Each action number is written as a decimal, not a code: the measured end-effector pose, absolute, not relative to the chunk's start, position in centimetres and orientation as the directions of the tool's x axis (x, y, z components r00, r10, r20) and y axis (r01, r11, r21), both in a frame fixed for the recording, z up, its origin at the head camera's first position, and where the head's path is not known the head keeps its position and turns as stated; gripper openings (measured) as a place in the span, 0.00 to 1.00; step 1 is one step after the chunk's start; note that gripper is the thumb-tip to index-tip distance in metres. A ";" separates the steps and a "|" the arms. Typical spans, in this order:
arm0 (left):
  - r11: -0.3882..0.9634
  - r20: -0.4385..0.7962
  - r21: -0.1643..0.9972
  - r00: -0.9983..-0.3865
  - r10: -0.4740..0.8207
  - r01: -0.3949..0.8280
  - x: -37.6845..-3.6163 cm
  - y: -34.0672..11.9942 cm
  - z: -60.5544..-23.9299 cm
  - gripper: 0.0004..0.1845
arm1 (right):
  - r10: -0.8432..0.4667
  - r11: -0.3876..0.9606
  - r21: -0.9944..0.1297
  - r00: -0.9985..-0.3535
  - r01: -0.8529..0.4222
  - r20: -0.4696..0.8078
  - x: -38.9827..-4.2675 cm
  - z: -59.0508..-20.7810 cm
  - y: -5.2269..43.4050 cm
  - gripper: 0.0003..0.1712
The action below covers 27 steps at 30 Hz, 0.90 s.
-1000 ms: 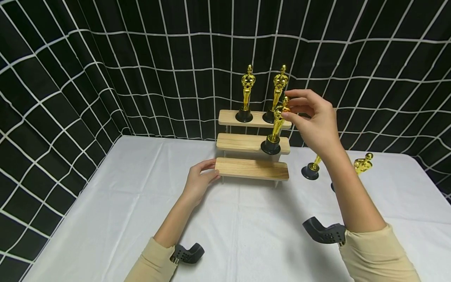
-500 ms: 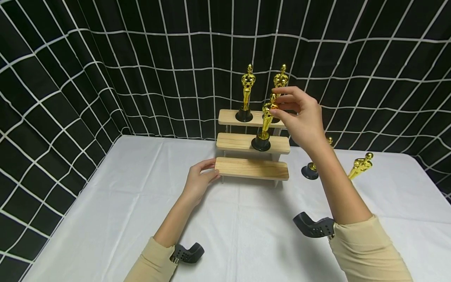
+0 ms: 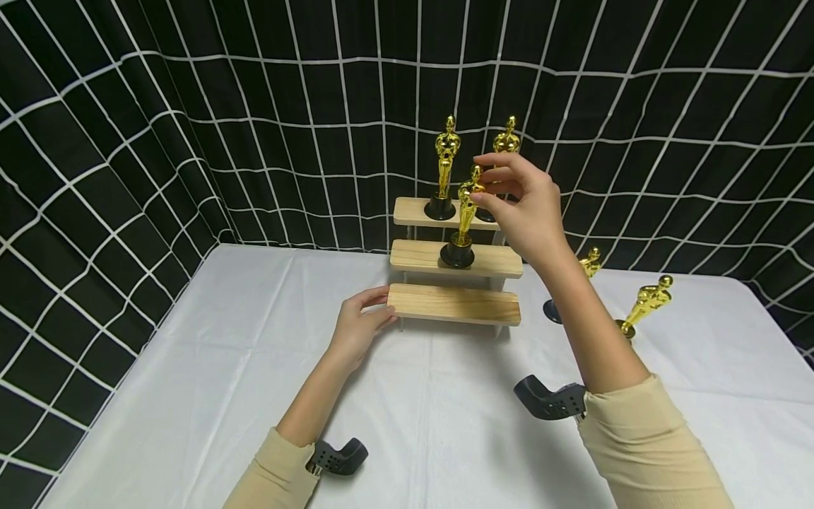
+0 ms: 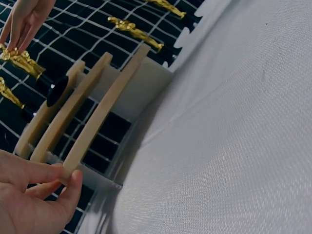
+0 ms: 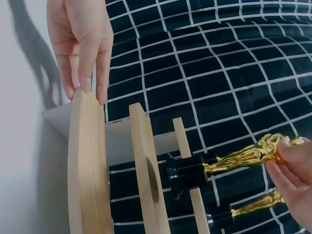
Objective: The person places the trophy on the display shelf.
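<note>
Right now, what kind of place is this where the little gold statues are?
Probably a staged tabletop set, not a home: a black curtain with a white grid hangs behind a table in a white cloth, and gold trophy figurines stand on a wooden stepped display stand.

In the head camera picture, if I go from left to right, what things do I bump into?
Person's left hand → gold statuette with black base on the top wooden step → gold statuette pinched by the right hand → right hand → leaning gold statuette on the white tablecloth.
</note>
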<state>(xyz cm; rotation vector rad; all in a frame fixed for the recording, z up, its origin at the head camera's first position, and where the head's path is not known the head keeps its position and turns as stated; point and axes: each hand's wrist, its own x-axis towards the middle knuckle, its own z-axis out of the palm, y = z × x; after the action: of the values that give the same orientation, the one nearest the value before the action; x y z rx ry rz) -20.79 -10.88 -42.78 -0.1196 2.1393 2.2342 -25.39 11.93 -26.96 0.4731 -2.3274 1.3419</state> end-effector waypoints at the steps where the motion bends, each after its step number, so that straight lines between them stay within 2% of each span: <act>1: -0.043 -0.087 0.995 -0.996 -0.021 -0.087 -20.8 -10.9 -42.8 0.23 | -0.085 0.477 -0.736 -0.859 -0.480 0.505 -25.5 -27.0 11.8 0.23; 27: -0.049 -0.098 0.994 -0.995 -0.031 -0.096 -20.8 -10.9 -42.9 0.23 | -0.132 0.433 -0.759 -0.868 -0.486 0.479 -27.1 -27.9 8.6 0.22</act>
<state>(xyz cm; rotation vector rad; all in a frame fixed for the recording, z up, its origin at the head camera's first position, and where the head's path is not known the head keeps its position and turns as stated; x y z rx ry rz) -20.83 -10.88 -42.95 -0.1435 2.1342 2.2391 -27.13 8.65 -27.86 0.5284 -2.3427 1.4113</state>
